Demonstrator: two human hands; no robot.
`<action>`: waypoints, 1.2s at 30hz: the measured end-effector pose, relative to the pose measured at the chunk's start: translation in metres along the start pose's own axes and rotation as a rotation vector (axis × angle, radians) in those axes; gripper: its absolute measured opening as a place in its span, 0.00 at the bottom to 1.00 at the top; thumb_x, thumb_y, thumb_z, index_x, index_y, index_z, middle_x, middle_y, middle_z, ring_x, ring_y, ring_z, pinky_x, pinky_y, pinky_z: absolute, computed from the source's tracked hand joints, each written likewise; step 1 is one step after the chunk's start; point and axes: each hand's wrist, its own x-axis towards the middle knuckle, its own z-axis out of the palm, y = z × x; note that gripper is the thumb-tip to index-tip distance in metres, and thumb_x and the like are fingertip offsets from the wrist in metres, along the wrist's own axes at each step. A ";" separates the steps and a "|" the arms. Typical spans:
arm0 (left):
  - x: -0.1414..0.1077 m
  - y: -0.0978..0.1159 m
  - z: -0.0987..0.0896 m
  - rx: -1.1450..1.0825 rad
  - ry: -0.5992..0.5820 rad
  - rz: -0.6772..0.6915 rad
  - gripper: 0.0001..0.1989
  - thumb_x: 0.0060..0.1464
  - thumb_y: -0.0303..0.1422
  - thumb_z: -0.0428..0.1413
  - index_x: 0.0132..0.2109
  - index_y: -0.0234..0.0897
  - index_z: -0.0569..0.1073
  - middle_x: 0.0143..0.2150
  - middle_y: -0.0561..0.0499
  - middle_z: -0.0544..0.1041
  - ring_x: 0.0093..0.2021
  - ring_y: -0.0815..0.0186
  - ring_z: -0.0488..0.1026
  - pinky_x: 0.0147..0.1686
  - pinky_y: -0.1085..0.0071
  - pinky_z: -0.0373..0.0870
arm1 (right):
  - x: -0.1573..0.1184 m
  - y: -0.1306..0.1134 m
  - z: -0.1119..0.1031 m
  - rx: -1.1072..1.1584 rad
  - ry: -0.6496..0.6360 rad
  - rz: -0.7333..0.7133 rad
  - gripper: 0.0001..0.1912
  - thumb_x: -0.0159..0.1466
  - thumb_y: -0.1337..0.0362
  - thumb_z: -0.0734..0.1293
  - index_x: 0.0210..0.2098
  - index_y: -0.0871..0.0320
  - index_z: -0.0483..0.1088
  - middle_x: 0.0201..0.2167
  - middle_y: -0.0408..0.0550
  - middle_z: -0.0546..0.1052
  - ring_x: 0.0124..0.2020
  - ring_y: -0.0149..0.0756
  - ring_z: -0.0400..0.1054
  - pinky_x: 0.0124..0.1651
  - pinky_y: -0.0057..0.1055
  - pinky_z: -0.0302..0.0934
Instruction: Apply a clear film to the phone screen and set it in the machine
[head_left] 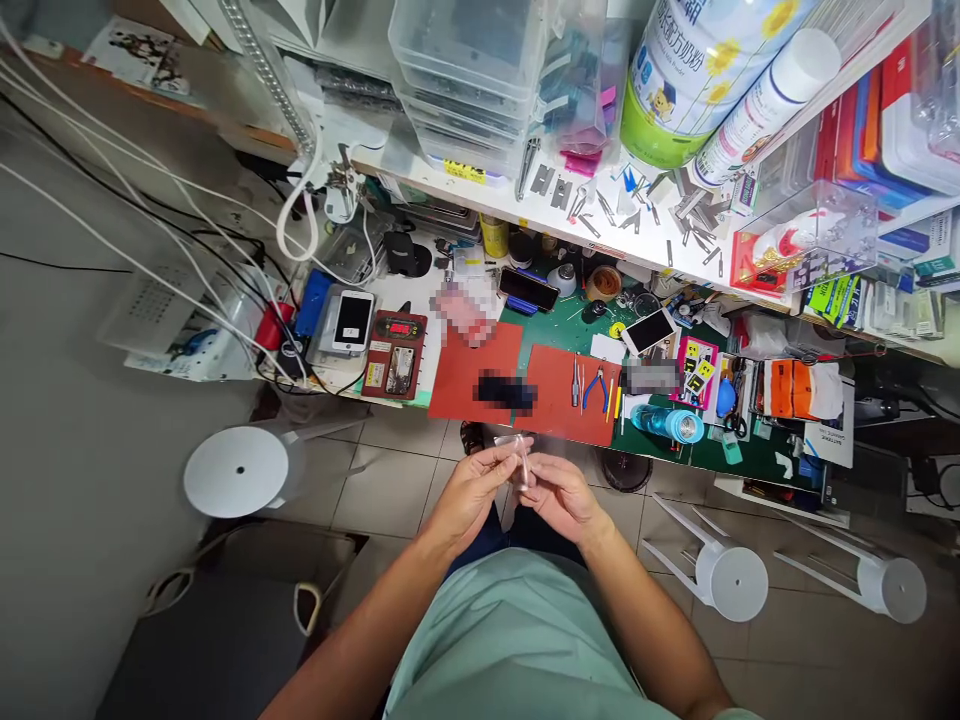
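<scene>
My left hand (472, 490) and my right hand (564, 497) meet in front of my chest, below the workbench edge. Together they pinch a small, thin, clear plastic piece (519, 458), held upright between the fingertips of both hands. What the piece is exactly, I cannot tell. Straight beyond it lie two red work mats (559, 385) on the green bench, with a blurred dark object (506, 392) across their gap. Tweezers (576, 382) and blue-handled pliers (596, 388) rest on the right mat.
The bench holds phones (352, 320), a red device (396, 355), a blue bottle (667, 423), an orange-and-white cloth bundle (799, 388) and several small parts. A shelf above carries clear drawers (469, 80) and a large can (694, 70). White stools (238, 470), (731, 580) stand on the tiled floor.
</scene>
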 end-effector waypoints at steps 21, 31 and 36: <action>-0.039 0.040 -0.111 0.147 0.451 0.019 0.21 0.44 0.49 0.78 0.37 0.39 0.87 0.41 0.45 0.86 0.49 0.56 0.80 0.56 0.61 0.75 | 0.111 0.018 -0.085 -1.614 0.374 -0.342 0.27 0.73 0.61 0.63 0.68 0.67 0.68 0.68 0.71 0.69 0.72 0.62 0.57 0.75 0.60 0.49; -0.051 0.043 -0.147 0.099 0.495 -0.025 0.23 0.40 0.50 0.78 0.37 0.38 0.88 0.41 0.43 0.86 0.47 0.56 0.79 0.43 0.67 0.75 | 0.164 0.003 -0.069 -2.285 0.271 -0.290 0.45 0.63 0.67 0.73 0.76 0.71 0.56 0.61 0.73 0.70 0.60 0.62 0.62 0.67 0.56 0.56; -0.044 0.048 -0.152 0.127 0.477 -0.068 0.24 0.38 0.50 0.79 0.38 0.38 0.88 0.44 0.43 0.86 0.47 0.57 0.78 0.44 0.68 0.76 | 0.169 -0.010 -0.065 -2.412 0.204 -0.270 0.46 0.64 0.66 0.73 0.77 0.66 0.55 0.60 0.69 0.71 0.59 0.60 0.63 0.66 0.53 0.56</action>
